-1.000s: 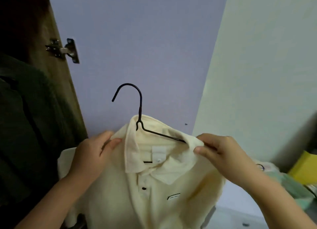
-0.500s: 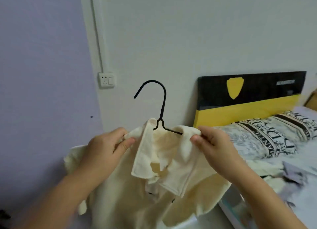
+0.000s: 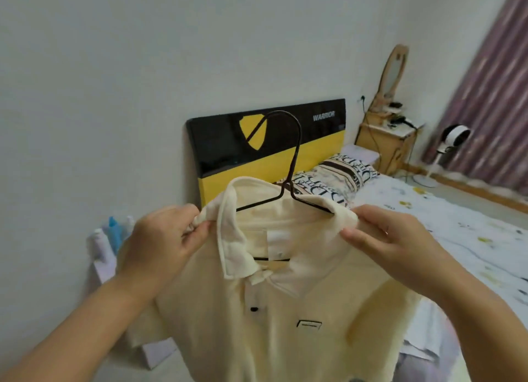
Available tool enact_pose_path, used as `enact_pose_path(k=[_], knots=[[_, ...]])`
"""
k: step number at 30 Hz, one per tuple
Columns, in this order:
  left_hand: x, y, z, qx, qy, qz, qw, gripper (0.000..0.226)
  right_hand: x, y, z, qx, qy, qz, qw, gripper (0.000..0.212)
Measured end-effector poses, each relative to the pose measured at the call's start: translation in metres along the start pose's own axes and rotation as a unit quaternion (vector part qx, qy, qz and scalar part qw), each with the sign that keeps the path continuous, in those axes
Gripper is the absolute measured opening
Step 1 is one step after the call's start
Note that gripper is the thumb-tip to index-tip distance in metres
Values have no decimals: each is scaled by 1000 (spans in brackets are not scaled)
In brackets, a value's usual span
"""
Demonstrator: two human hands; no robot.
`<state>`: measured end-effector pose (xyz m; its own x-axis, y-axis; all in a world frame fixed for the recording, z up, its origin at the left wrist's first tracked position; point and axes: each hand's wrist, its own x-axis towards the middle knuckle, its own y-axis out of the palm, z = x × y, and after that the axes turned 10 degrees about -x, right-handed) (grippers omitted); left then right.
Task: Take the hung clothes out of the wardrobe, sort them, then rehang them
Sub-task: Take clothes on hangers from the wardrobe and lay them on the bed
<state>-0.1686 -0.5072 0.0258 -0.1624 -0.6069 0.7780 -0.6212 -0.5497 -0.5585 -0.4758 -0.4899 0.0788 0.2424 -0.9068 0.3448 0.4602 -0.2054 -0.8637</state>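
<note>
Left hand [image 3: 163, 244] and right hand [image 3: 391, 238] each pinch a shoulder of the cream polo [image 3: 271, 310] on its black hanger [image 3: 294, 164]. Best lay it flat on the bed [image 3: 457, 224] beyond, hook clear.

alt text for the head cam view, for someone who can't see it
Two hands hold up a cream polo shirt on a black wire hanger, the left hand and right hand each pinching a shoulder. Behind is a bed with a black-and-yellow headboard.
</note>
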Motion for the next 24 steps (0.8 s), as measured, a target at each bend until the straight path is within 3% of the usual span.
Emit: enact_pose_path(k=[6,14,19,24], knots=[[55,105,-48,-96,16,25,995,41,-20,-44,-83,-103,89,-98,986,36],[135,232,-84,-190,86,89,974,45,-25,-79,-171,-92,223,-192,951,26],[199,302,-103,-248,146,103,952,39,-8,-101,-215,-120,273,-244,923,27],[250,364,-124,-282,181,103,937,45,9,-121,-257,-142,312,-266,901,14]])
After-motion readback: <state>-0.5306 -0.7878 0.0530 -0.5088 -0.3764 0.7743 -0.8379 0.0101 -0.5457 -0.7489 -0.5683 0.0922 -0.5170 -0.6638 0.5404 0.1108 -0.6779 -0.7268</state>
